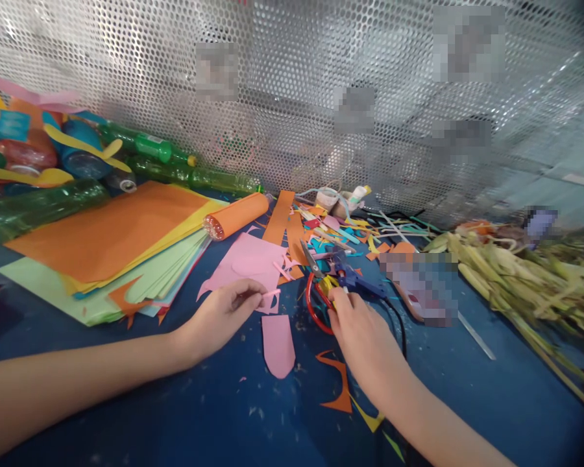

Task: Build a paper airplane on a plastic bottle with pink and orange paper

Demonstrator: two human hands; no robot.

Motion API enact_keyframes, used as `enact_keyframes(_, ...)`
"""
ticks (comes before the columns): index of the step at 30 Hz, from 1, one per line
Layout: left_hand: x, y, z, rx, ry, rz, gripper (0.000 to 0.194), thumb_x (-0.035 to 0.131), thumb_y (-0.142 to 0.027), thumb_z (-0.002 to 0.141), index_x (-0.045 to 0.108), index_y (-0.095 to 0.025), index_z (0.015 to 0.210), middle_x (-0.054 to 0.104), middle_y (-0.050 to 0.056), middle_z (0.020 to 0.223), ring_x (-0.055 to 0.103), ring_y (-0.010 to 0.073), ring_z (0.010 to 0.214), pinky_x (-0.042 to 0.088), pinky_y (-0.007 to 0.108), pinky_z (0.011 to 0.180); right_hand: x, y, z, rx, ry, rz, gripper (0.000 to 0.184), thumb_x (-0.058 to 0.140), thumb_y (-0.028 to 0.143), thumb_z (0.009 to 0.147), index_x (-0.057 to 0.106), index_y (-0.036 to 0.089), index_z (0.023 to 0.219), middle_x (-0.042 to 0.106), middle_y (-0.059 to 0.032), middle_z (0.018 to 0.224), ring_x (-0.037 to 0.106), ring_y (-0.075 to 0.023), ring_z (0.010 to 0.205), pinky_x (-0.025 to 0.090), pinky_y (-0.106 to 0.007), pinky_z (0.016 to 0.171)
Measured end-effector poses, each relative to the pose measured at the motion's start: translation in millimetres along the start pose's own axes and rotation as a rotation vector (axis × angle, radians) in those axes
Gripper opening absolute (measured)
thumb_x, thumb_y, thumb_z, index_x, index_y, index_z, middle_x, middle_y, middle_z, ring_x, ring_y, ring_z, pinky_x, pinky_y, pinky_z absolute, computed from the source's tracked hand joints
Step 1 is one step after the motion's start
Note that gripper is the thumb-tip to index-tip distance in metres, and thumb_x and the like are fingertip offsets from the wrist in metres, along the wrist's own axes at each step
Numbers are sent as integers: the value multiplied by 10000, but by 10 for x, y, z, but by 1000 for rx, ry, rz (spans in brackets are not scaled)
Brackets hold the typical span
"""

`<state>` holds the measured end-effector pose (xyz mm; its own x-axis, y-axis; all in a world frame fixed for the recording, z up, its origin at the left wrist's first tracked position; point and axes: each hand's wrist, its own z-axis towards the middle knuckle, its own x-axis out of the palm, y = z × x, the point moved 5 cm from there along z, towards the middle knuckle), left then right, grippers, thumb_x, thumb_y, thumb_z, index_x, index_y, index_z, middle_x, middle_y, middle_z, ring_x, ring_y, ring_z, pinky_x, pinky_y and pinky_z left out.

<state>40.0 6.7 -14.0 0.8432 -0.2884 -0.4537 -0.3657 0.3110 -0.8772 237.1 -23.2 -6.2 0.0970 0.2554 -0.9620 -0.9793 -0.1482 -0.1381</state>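
My left hand [224, 310] rests on the blue table [214, 408] with its fingers pinched on a small pink paper strip [271, 295], beside a larger pink sheet [250, 263]. A cut pink paper shape [278, 345] lies just below it. My right hand [357, 324] reaches to red-handled scissors [314, 288] that lie on the table, with its fingertips at the handle loops. A blue glue gun [353, 277] lies right beside that hand.
A stack of orange, yellow and green paper [111, 250] lies at left, with an orange-wrapped bottle [236, 216] and green bottles [185, 170] behind. Paper scraps [340, 227] litter the middle. Dried leaves [525, 279] pile at right. A perforated metal panel [292, 97] walls off the back.
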Motion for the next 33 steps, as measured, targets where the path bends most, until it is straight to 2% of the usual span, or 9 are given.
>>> enact_keyframes(5, -19, 34, -9, -58, -19, 30, 226, 404, -239, 871, 601, -160, 951, 626, 9, 793, 587, 131, 743, 490, 245, 681, -47, -160, 57, 60, 120, 435, 193, 492, 113, 749, 397, 219, 879, 592, 7, 653, 611, -181, 552, 438, -267, 494)
enact_keyframes(8, -17, 75, 2, -64, -17, -3, 253, 404, -256, 873, 604, -172, 1005, 643, 18, 866, 590, 137, 781, 485, 268, 733, 50, -252, 91, 125, 232, 689, 185, 472, 157, 756, 399, 216, 916, 600, 2, 677, 600, -159, 554, 451, -267, 514)
enact_keyframes(11, -35, 132, 36, -114, -41, -115, 251, 441, -286, 857, 616, -164, 989, 655, 29, 903, 599, 146, 800, 477, 286, 771, 131, -294, 123, 187, 258, 950, 320, 528, 202, 734, 390, 196, 1024, 605, -14, 732, 598, -155, 589, 468, -284, 554)
enact_keyframes(14, -66, 171, 84, -162, -79, -272, 213, 538, -309, 806, 646, -178, 935, 662, 27, 942, 594, 165, 870, 451, 281, 817, 87, -254, 149, 214, 241, 1113, 441, 583, 230, 712, 376, 192, 1100, 598, -18, 800, 588, -148, 660, 464, -290, 627)
enact_keyframes(19, -93, 178, 144, -182, -117, -528, 130, 639, -258, 747, 666, -170, 838, 637, 17, 871, 558, 134, 835, 418, 226, 784, 1, -38, 126, 309, 348, 1331, 286, 612, 317, 726, 454, 198, 933, 517, 15, 754, 546, -135, 692, 440, -261, 620)
enact_keyframes(22, -84, 175, 145, -233, -122, -696, 129, 665, -261, 732, 657, -161, 813, 603, 3, 770, 528, 100, 713, 415, 205, 683, -22, 92, 96, 184, 346, 1361, 263, 596, 381, 742, 395, 213, 756, 442, 38, 681, 524, -126, 634, 447, -266, 599)
enact_keyframes(25, -77, 143, 132, -253, -115, -787, 141, 675, -278, 727, 654, -150, 779, 570, -9, 689, 504, 86, 660, 403, 201, 653, -98, 150, 36, -13, 269, 1320, 274, 540, 462, 764, 411, 224, 805, 515, -20, 830, 560, -178, 777, 476, -297, 642)
enact_keyframes(29, -66, 64, 103, -232, -87, -846, 116, 666, -264, 742, 652, -153, 773, 570, -13, 689, 500, 79, 662, 401, 195, 656, -239, 157, -53, -128, 189, 1006, 343, 425, 484, 826, 444, 209, 1031, 544, -86, 965, 563, -218, 868, 479, -345, 727)
enact_keyframes(33, -44, -43, 50, -208, -41, -898, 84, 651, -231, 758, 645, -148, 744, 573, -14, 681, 499, 75, 658, 414, 187, 669, -281, 228, -93, -168, 188, 718, 435, 453, 518, 788, 445, 164, 1042, 576, -122, 923, 586, -252, 812, 477, -380, 694)
